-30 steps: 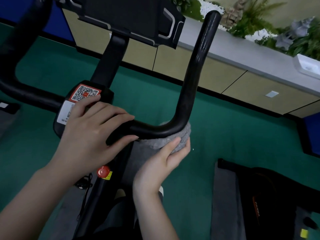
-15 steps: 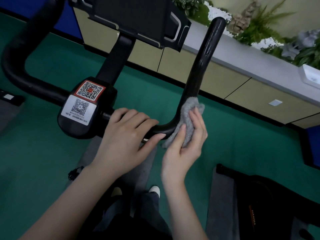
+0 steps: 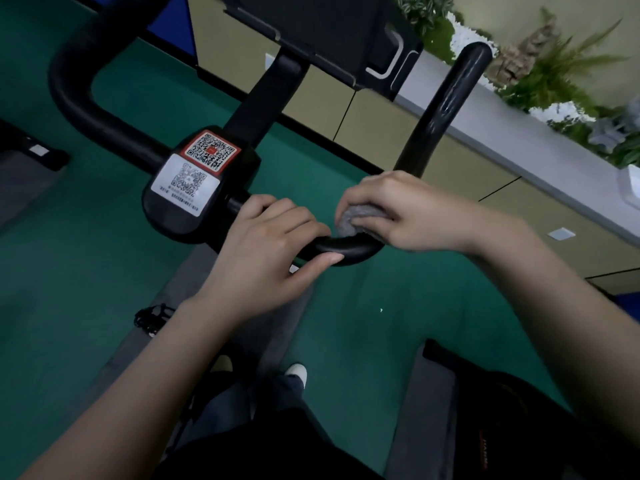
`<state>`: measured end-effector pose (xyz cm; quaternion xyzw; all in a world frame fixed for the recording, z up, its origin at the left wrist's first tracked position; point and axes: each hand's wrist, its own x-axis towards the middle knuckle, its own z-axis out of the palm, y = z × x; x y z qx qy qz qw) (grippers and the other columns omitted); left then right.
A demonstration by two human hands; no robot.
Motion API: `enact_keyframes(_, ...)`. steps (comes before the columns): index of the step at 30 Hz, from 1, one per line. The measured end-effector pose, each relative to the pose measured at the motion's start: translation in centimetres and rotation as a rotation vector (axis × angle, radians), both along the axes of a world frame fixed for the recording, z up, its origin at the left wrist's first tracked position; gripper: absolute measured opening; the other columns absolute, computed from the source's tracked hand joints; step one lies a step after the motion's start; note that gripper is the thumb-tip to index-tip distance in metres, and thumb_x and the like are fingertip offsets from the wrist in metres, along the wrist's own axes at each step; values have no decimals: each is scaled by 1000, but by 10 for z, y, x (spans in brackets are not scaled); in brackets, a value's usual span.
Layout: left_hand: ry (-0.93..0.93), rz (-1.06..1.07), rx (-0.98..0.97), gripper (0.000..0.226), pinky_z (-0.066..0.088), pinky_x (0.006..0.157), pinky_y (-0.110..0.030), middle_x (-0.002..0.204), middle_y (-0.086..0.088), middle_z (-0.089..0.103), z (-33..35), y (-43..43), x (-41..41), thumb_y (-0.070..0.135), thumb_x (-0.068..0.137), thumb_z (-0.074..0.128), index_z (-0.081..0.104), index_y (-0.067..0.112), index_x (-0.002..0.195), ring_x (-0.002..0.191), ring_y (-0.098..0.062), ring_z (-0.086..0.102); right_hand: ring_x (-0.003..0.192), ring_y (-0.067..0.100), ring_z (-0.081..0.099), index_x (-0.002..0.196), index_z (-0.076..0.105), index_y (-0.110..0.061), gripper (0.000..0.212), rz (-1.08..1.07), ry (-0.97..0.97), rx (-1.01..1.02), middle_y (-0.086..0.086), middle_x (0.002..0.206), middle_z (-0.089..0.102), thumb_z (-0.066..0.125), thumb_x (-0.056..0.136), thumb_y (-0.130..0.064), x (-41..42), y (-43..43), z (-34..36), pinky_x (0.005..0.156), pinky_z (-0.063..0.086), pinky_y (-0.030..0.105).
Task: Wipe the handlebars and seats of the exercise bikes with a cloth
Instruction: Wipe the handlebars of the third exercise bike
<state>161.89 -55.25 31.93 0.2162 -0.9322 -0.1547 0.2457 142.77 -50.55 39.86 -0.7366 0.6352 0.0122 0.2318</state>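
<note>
The exercise bike's black handlebar curves up at the right and loops round at the left. My left hand grips the horizontal bar just right of the central block with QR stickers. My right hand comes from the right and holds a bunched grey cloth on top of the right bend of the bar, fingers curled over it. Most of the cloth is hidden under that hand. No seat is in view.
A black console stands on a stem above the bar. Beyond it are beige cabinets with a grey ledge and plants. Green floor lies below, with grey mats, a pedal, my shoes and a black machine at lower right.
My right hand has moved from under the bend, up its outer side, onto its top with the cloth. My left hand has slid right along the bar, off the sticker block.
</note>
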Motion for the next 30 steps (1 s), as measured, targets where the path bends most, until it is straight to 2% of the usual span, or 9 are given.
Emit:
enact_keyframes(3,-1,2,25,37,34,84,-34,87,5,65,0,0,0,47,92,49,69,17,96,83,-21,60,84,17,59,98,62,-23,10,65,114,183,1,88,68,52,96,-20,2,-19,7,78,48,32)
enact_keyframes(7,-7,11,55,35,36,84,-36,89,5,66,1,1,0,48,92,51,69,18,96,85,-20,59,78,25,57,95,59,-13,14,72,210,235,9,80,62,50,97,-24,-1,-31,10,75,50,41)
enact_keyframes(13,-2,40,70,38,36,84,-37,86,5,65,3,4,-3,50,92,47,69,19,94,83,-20,58,85,17,61,97,63,-20,9,131,104,326,2,88,67,55,96,-24,3,-35,8,82,51,39)
enact_keyframes(17,-15,61,69,41,36,85,-37,84,4,63,4,7,-6,52,93,44,69,18,92,82,-20,57,72,10,61,94,63,-16,10,155,246,299,-8,71,63,53,94,-14,-11,-43,11,71,55,40)
enact_keyframes(19,-21,83,67,44,36,88,-37,82,4,63,5,8,-7,53,93,42,69,18,90,82,-20,57,74,18,63,93,62,-12,12,101,281,230,-6,71,62,50,93,-10,-23,-46,13,69,55,41)
enact_keyframes(21,-35,121,45,46,35,94,-37,82,3,64,6,11,-10,53,94,41,69,16,91,83,-22,58,77,27,65,93,62,-14,14,65,236,163,1,81,66,49,92,-9,-30,-42,12,72,55,44)
enact_keyframes(23,-55,167,22,48,34,101,-39,83,1,65,8,15,-16,53,94,40,70,15,94,85,-23,60,83,24,65,95,65,-15,16,77,157,49,1,88,68,52,91,-6,-30,-29,5,79,53,40)
enact_keyframes(26,-93,190,8,51,29,109,-40,83,1,66,10,24,-26,54,94,38,71,15,97,88,-23,61,94,21,59,97,67,-10,18,58,38,-267,0,95,69,58,87,1,-29,0,-13,86,38,26)
enact_keyframes(30,-101,177,0,47,28,111,-39,81,0,67,9,35,-40,52,94,39,70,17,101,84,-23,63,104,28,57,101,68,0,21,-275,-115,-776,7,105,68,61,84,9,-29,30,-49,92,42,42)
